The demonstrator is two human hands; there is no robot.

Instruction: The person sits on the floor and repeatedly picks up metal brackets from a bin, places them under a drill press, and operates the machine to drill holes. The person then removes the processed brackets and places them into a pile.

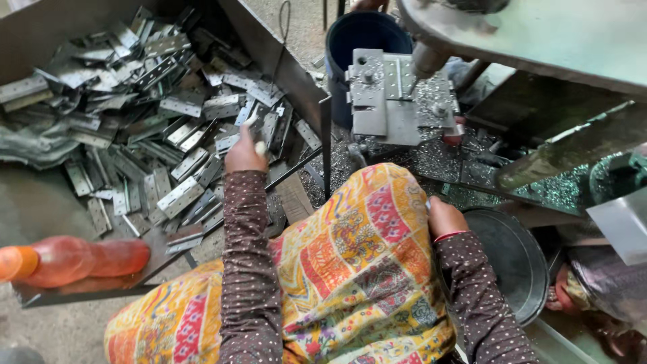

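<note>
My left hand (244, 154) reaches into a dark metal bin (283, 54) heaped with several flat grey metal hinges (178, 195). Its fingers rest on the pile and close around one hinge (251, 123) near the bin's right wall. One finger has a white wrap. My right hand (441, 217), with a red bangle at the wrist, lies curled against my knee, which is covered in patterned yellow and orange cloth (357, 256). A small grey bit shows at its fingertips, but the fingers are hidden behind the cloth.
An orange plastic bottle (74, 259) lies on the bin's near edge. Ahead stands a machine jig (391, 94) holding hinge plates, with metal shavings (445, 158) around it and a blue bucket (364, 34) behind. A dark round pan (515, 259) sits right, beside another person's foot (563, 296).
</note>
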